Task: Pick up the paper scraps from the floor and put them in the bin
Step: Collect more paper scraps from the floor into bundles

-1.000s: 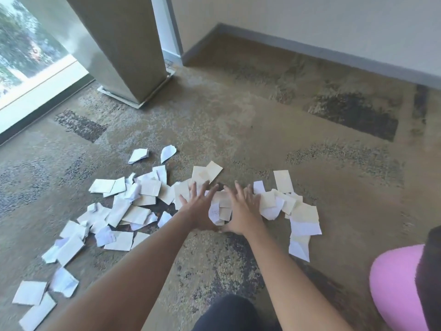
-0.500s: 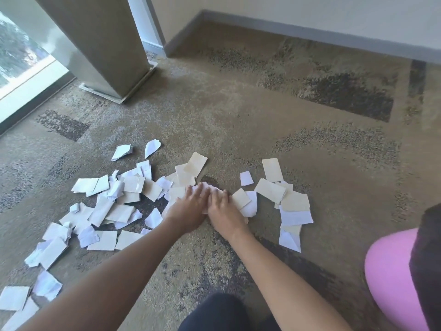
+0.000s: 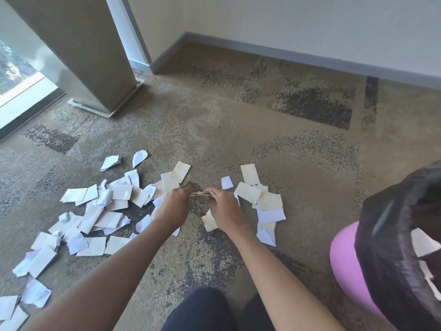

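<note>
Paper stack (image 3: 200, 194) pinched between left hand (image 3: 173, 207) and right hand (image 3: 225, 212), above carpet. Loose grip risks scraps slipping out during carry to bin (image 3: 391, 237), at right. Many scraps (image 3: 93, 211) remain on floor.

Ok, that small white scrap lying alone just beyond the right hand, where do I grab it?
Take the small white scrap by its near edge, coming from above. It lies flat on the carpet, apart from the other scraps, so pinch the edge up with fingertips.

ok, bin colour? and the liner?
Pink bin with a black liner, at lower right in the head view, the only view.
</note>
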`<state>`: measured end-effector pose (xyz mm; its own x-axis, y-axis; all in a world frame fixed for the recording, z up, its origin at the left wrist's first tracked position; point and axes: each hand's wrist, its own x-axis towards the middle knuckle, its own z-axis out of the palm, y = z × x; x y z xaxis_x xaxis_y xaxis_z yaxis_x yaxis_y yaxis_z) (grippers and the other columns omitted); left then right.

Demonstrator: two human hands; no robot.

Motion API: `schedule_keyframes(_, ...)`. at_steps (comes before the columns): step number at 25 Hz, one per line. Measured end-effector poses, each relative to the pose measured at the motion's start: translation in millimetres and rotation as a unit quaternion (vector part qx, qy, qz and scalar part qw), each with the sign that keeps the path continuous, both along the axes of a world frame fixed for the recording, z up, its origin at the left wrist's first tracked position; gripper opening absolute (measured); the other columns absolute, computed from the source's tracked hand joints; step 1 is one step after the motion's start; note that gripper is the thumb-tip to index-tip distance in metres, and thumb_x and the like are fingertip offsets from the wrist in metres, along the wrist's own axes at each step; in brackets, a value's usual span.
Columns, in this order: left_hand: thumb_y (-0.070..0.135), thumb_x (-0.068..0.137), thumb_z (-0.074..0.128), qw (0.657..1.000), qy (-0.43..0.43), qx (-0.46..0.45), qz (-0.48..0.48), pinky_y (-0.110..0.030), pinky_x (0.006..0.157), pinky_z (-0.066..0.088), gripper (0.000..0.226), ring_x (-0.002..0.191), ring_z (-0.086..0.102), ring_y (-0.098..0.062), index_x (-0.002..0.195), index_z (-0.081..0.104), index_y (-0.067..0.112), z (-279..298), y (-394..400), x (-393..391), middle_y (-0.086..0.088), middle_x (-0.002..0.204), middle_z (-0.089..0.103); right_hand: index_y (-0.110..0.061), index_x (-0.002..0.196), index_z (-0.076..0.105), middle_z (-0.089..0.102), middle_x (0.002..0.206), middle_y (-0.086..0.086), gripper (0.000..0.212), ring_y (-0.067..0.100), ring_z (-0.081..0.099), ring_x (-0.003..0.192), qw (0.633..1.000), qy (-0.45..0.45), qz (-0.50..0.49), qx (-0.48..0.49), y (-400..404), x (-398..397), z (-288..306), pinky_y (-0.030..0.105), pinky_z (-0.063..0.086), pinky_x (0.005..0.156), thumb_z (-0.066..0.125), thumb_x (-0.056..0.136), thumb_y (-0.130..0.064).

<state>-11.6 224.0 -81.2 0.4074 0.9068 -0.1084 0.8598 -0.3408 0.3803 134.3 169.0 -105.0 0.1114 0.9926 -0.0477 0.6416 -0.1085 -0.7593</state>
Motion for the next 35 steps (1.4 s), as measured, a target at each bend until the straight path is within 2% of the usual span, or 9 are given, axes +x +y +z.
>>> schedule_keyframes(4, -0.008, 0.09, 0.044, 0.996, -0.056, 0.001, 0.062, -0.031, 0.061, 0.039, 0.044, 0.078, 0.066, -0.037, 0.117, 0.071, 0.014, 47, -15, 23, -0.02, 0.087, 0.072, -0.023, 0.105, 0.068, 0.059, 0.066, -0.009, 0.02, 0.005, 0.048, 0.052, 0.982, 0.148, -0.121, 0.004, -23, 24, 49, 0.015, 0.032, 0.046, 0.05, 0.099, -0.016)
schedule_keyframes(9, -0.006, 0.091, 0.045, 0.99, -0.136, 0.038, 0.01, -0.027, 0.052, 0.031, 0.041, 0.062, 0.056, -0.027, 0.109, 0.073, 0.018, 115, -42, 72, -0.009, 0.07, 0.065, -0.026, 0.101, 0.069, 0.068, 0.078, -0.008, 0.021, 0.009, 0.056, 0.06, 0.943, 0.221, -0.233, 0.084, -60, 60, 119, 0.025, 0.043, 0.057, 0.052, 0.095, -0.015)
schedule_keyframes(13, -0.003, 0.091, 0.045, 0.97, -0.236, 0.039, -0.037, -0.029, 0.054, 0.036, 0.028, 0.058, 0.051, -0.025, 0.093, 0.07, 0.011, 167, -82, 144, 0.003, 0.057, 0.052, -0.022, 0.101, 0.069, 0.066, 0.075, -0.01, 0.02, -0.001, 0.054, 0.059, 0.899, 0.194, -0.336, 0.202, -114, 103, 190, 0.013, 0.04, 0.056, 0.053, 0.096, -0.011)
schedule_keyframes(15, -0.005, 0.09, 0.045, 0.956, -0.282, 0.026, -0.082, -0.027, 0.057, 0.035, 0.03, 0.06, 0.048, -0.022, 0.086, 0.067, 0.015, 190, -112, 187, 0.01, 0.057, 0.048, -0.018, 0.102, 0.069, 0.067, 0.085, -0.017, 0.02, -0.012, 0.061, 0.075, 0.866, 0.191, -0.393, 0.245, -143, 132, 212, 0.006, 0.044, 0.07, 0.054, 0.095, -0.008)
schedule_keyframes(20, -0.001, 0.086, 0.044, 0.936, -0.276, -0.093, -0.197, -0.027, 0.079, 0.047, 0.04, 0.098, 0.065, -0.03, 0.108, 0.071, 0.017, 207, -182, 281, -0.01, 0.101, 0.073, -0.03, 0.094, 0.069, 0.07, 0.097, -0.012, 0.018, 0.011, 0.066, 0.097, 0.774, 0.186, -0.559, 0.234, -210, 208, 221, 0.039, 0.055, 0.088, 0.059, 0.09, -0.016)
schedule_keyframes(24, 0.014, 0.089, 0.064, 0.929, -0.201, -0.205, -0.233, -0.031, 0.094, 0.044, 0.039, 0.117, 0.058, -0.028, 0.128, 0.057, 0.014, 200, -204, 317, -0.01, 0.124, 0.064, -0.023, 0.109, 0.07, 0.067, 0.11, -0.006, 0.027, 0.01, 0.062, 0.094, 0.775, 0.166, -0.596, 0.126, -257, 241, 219, 0.013, 0.041, 0.066, 0.051, 0.093, -0.012)
schedule_keyframes(28, 0.02, 0.086, 0.072, 0.906, -0.245, -0.248, -0.239, -0.029, 0.108, 0.038, 0.056, 0.131, 0.049, -0.017, 0.138, 0.052, 0.015, 198, -195, 322, -0.005, 0.139, 0.055, -0.023, 0.113, 0.068, 0.066, 0.12, -0.001, 0.029, 0.012, 0.059, 0.098, 0.762, 0.165, -0.619, 0.097, -270, 250, 209, 0.022, 0.04, 0.076, 0.052, 0.093, -0.01)
schedule_keyframes(32, 0.007, 0.087, 0.062, 0.884, -0.396, -0.208, -0.139, -0.038, 0.091, 0.056, 0.024, 0.096, 0.066, -0.015, 0.108, 0.07, 0.016, 195, -163, 302, 0.002, 0.109, 0.071, -0.019, 0.113, 0.068, 0.067, 0.113, -0.005, 0.026, 0.01, 0.062, 0.107, 0.796, 0.127, -0.578, 0.13, -250, 232, 216, 0.02, 0.043, 0.089, 0.055, 0.092, -0.01)
schedule_keyframes(35, 0.005, 0.087, 0.055, 0.897, -0.399, -0.185, -0.053, -0.04, 0.081, 0.059, 0.025, 0.082, 0.064, -0.013, 0.101, 0.07, 0.018, 170, -127, 272, 0.002, 0.101, 0.071, -0.021, 0.111, 0.066, 0.067, 0.109, -0.009, 0.024, 0.007, 0.06, 0.107, 0.847, 0.07, -0.5, 0.168, -213, 206, 223, 0.024, 0.046, 0.097, 0.056, 0.092, -0.012)
